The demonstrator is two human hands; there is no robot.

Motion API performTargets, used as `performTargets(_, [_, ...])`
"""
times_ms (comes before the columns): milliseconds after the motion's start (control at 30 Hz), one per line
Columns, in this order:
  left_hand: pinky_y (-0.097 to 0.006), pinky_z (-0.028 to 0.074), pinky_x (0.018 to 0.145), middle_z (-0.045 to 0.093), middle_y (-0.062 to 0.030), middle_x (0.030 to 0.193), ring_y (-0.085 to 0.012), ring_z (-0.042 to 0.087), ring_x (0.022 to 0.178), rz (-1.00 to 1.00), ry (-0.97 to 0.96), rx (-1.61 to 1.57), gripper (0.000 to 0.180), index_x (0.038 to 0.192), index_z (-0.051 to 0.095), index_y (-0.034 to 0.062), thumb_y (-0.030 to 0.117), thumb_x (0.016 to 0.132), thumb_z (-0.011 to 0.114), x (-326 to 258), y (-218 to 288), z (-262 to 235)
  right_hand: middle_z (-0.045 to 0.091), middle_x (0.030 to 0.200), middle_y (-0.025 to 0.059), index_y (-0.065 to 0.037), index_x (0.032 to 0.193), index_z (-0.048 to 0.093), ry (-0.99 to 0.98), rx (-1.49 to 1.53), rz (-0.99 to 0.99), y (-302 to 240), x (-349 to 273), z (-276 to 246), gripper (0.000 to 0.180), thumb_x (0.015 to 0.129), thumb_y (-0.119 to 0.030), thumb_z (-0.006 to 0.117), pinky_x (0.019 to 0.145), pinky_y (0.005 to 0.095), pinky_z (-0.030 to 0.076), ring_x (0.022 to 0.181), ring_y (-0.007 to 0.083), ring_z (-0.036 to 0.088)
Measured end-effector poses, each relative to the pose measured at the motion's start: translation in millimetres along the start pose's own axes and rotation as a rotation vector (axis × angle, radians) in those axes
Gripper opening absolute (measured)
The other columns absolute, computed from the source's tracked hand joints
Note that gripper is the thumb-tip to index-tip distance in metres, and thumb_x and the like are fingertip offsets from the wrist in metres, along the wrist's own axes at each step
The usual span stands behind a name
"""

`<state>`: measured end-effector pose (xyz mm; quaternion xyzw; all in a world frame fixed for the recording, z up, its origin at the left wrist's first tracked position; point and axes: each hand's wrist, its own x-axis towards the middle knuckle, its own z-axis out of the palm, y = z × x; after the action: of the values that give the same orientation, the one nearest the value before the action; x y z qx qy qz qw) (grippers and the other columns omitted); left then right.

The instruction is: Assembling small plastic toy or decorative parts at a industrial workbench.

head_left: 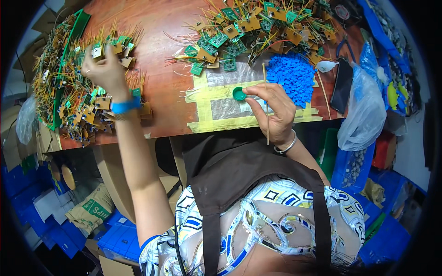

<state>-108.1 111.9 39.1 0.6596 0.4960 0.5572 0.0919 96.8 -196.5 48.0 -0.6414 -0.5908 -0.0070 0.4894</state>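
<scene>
My right hand pinches a small round green plastic cap between thumb and forefinger, its hollow side showing. A thin wooden stick also runs through that hand, roughly upright in the view. Below both lies a clear sheet edged with yellow tape. Over at the left, my left hand reaches above a pile of small wired circuit boards. Its thumb and fingers are apart, with a board showing in the gap; no grip on it is visible.
A bigger heap of wired boards covers the table's far side. Small blue plastic parts lie right of centre, near a black pouch and a clear plastic bag. A green divider stands at the left edge.
</scene>
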Motion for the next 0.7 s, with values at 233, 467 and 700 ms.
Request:
performTargets(233, [-0.043,0.049,0.072,0.064,-0.0167,0.086,-0.0350,0.060,0.082,0.364,-0.586,-0.001,0.035,0.092,0.064,0.0001,0.030,0.078,0.076,-119,93,26,0.071,0.089,0.0081,-0.002,0.099,0.068,0.005,0.013,-0.007,-5,-1,-2,0.025,0.075,0.004,0.074,0.074,0.0316,0.049,0.082,0.0237,0.066])
performTargets(467, [-0.029,0.050,0.064,0.059,-0.0104,0.095,-0.0185,0.060,0.071,0.021,-0.617,-0.254,0.034,0.110,0.064,0.0021,0.002,0.077,0.073,-134,85,2,0.071,0.088,0.0088,-0.001,0.100,0.068,-0.016,0.020,0.042,3,-11,-9,0.019,0.081,-0.001,0.070,0.071,0.0312,0.050,0.079,0.0232,0.066])
performTargets(700, [-0.025,0.051,0.071,0.059,-0.0087,0.104,-0.0148,0.061,0.084,-0.022,-1.022,-0.353,0.040,0.117,0.067,0.0056,-0.010,0.081,0.060,-121,70,-41,0.062,0.079,0.0097,0.002,0.109,0.067,-0.143,0.188,0.129,13,-15,-2,0.041,0.102,-0.032,0.046,0.069,0.0290,0.046,0.072,0.0182,0.059])
